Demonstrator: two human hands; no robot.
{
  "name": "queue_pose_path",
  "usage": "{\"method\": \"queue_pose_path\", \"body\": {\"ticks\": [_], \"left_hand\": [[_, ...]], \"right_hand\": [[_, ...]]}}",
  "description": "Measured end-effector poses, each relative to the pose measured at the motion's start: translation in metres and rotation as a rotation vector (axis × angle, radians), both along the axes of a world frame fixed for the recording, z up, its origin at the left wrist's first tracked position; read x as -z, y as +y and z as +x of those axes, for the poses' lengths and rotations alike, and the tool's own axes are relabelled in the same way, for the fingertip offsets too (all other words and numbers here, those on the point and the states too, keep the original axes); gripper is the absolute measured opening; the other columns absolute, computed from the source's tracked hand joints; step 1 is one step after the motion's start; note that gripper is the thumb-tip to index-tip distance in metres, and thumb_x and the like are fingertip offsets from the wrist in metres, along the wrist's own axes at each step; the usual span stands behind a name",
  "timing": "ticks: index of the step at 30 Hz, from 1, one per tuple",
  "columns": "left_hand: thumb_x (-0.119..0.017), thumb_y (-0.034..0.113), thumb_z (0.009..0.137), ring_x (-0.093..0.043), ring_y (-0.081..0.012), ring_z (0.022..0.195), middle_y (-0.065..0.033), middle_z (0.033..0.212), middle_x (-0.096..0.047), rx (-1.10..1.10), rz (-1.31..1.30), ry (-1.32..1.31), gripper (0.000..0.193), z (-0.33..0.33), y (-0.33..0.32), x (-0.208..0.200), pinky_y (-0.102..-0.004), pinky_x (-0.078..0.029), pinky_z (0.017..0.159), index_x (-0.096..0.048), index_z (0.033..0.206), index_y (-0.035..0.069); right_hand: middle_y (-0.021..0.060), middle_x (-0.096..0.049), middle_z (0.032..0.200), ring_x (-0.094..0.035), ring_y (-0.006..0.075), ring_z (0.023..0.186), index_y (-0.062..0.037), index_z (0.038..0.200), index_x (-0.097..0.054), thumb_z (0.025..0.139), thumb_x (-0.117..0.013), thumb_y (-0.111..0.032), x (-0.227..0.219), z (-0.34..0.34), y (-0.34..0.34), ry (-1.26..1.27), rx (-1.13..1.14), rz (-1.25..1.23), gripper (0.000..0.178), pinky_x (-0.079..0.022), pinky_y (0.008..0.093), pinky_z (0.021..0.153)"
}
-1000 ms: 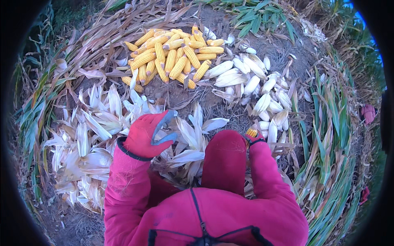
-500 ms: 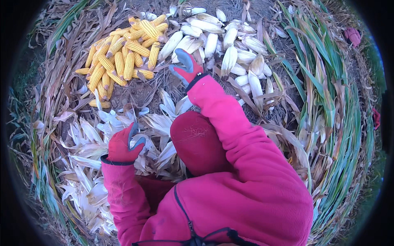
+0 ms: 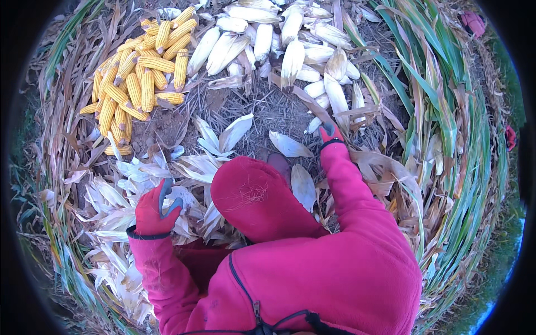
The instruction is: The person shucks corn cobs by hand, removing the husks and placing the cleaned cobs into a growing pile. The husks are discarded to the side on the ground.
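My left hand [image 3: 155,209], in a red and grey glove, hovers over a heap of loose pale husks [image 3: 106,204]. Its thumb and fingers curve apart with nothing between them. My right hand [image 3: 330,133], gloved alike, reaches down at the lower edge of a pile of ears of corn in their husks [image 3: 293,61]. Its fingers look parted, beside the pale tip of one ear [image 3: 314,124]; no ear shows in its grasp. Husked yellow corn cobs [image 3: 146,89] lie heaped at the far left.
My bent knee in red trousers [image 3: 251,190] rises between my hands, with a shoe [image 3: 279,166] past it. Long green and dry corn stalks [image 3: 446,128] lie along the right side, others [image 3: 61,123] along the left. Single husks [image 3: 290,144] are scattered on the straw-covered soil.
My right hand has swung from between the two heaps to the right and nearer me. My left hand has shifted slightly left and down, still open. The view has moved a little.
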State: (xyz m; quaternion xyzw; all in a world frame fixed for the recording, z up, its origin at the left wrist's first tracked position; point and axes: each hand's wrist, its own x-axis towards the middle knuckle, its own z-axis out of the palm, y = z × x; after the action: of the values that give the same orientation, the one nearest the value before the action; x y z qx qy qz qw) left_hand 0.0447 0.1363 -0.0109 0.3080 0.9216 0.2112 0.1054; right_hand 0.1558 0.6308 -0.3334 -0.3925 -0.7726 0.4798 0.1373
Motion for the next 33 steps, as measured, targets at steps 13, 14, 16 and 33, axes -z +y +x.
{"method": "queue_pose_path", "body": {"ticks": [13,14,16,33], "left_hand": [[-0.069,0.030,0.068,-0.057,-0.0304,0.096,-0.0134,0.104,-0.060,-0.106,-0.145,-0.115,0.065,-0.007,-0.008,0.004,-0.0407,-0.042,0.084,-0.046,0.123,0.004],[-0.069,0.032,0.067,-0.057,-0.0305,0.097,-0.0137,0.106,-0.060,-0.086,-0.153,-0.083,0.067,-0.005,-0.013,0.009,-0.0409,-0.042,0.085,-0.046,0.123,0.004],[-0.070,0.034,0.067,-0.057,-0.0306,0.097,-0.0139,0.107,-0.059,-0.087,-0.154,-0.087,0.067,0.000,-0.018,0.018,-0.0410,-0.042,0.086,-0.046,0.123,0.005],[-0.070,0.033,0.069,-0.059,-0.0318,0.090,-0.0128,0.099,-0.061,0.073,0.091,0.040,0.059,0.033,-0.020,-0.041,-0.0409,-0.045,0.078,-0.051,0.119,0.008]], "right_hand": [[0.0227,-0.040,0.130,-0.039,0.0322,0.122,-0.0074,0.136,-0.028,0.054,-0.079,-0.038,0.018,-0.067,0.077,-0.770,0.225,0.188,0.100,-0.035,0.0372,0.101],[0.0226,-0.040,0.129,-0.039,0.0322,0.122,-0.0074,0.136,-0.029,0.054,-0.078,-0.038,0.023,-0.066,0.074,-0.794,0.224,0.116,0.100,-0.035,0.0373,0.101],[0.0225,-0.040,0.129,-0.039,0.0323,0.122,-0.0073,0.135,-0.029,0.054,-0.078,-0.038,0.031,-0.061,0.065,-0.802,0.203,0.002,0.100,-0.035,0.0374,0.101],[0.0216,-0.042,0.128,-0.040,0.0325,0.121,-0.0067,0.134,-0.032,0.055,-0.078,-0.039,-0.071,-0.084,-0.007,-0.414,-0.116,-0.014,0.097,-0.036,0.0385,0.100]]}}
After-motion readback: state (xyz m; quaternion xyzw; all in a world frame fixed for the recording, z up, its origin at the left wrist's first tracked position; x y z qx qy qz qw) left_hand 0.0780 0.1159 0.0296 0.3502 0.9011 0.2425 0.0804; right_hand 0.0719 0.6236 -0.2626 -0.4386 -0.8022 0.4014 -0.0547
